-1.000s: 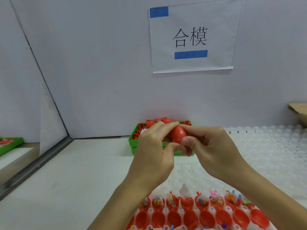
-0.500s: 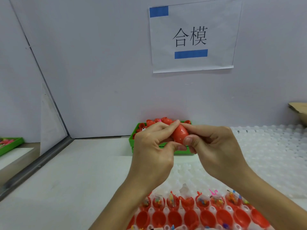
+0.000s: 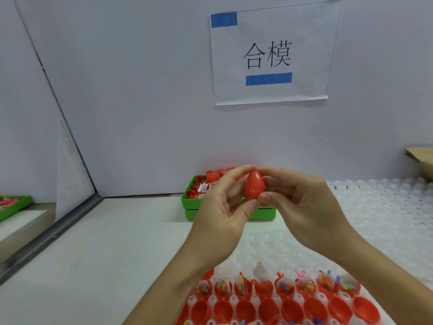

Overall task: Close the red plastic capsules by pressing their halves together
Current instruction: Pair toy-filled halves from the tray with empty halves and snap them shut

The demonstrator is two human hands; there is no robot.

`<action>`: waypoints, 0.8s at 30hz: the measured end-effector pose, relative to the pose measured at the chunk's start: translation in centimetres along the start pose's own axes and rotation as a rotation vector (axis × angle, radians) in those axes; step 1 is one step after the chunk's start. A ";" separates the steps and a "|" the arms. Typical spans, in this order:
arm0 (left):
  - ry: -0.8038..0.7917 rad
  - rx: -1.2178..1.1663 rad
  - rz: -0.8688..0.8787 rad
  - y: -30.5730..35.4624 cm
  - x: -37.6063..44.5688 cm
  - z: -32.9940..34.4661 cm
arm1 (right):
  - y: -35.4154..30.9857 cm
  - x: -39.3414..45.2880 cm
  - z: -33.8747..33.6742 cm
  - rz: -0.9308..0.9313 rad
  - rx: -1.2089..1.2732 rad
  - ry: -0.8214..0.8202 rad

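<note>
We see the left hand [image 3: 220,221] and right hand [image 3: 302,207] both pinching one red capsule [image 3: 255,184]. It's upright above the green bin [image 3: 194,207].

Partitioned assembly workstation: posted sign [image 3: 271,55].

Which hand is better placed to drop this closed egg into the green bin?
Left, probably. The left hand sits directly in front of the green bin, pinching the red capsule top and bottom; the right hand is further to the side.
</note>
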State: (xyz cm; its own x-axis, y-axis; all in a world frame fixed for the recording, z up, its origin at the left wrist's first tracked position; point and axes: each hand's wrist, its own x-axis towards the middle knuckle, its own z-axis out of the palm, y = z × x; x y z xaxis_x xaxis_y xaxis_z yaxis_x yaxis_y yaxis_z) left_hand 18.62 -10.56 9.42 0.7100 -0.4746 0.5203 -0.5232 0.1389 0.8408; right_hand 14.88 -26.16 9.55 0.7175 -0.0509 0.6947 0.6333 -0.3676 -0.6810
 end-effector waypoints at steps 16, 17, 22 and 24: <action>0.037 0.571 0.153 -0.9 -0.6 0.2 | -0.4 -0.3 -0.2 0.053 -0.169 -0.092; 0.037 0.573 0.159 -1.0 -0.6 0.2 | -0.4 -0.3 -0.2 0.066 -0.161 -0.086; 0.066 0.499 0.142 -0.7 -0.2 -0.2 | -0.8 -0.1 -0.2 0.104 -0.039 -0.068; 0.060 0.382 0.092 -0.6 0.2 -0.5 | -1.1 0.0 -0.4 0.139 0.053 -0.116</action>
State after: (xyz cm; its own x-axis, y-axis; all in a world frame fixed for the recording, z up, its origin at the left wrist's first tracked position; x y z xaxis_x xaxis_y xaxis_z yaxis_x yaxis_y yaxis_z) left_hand 19.29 -10.29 9.04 0.6723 -0.4220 0.6082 -0.7155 -0.1598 0.6800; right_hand 14.09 -26.13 10.41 0.8260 0.0102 0.5636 0.5375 -0.3151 -0.7821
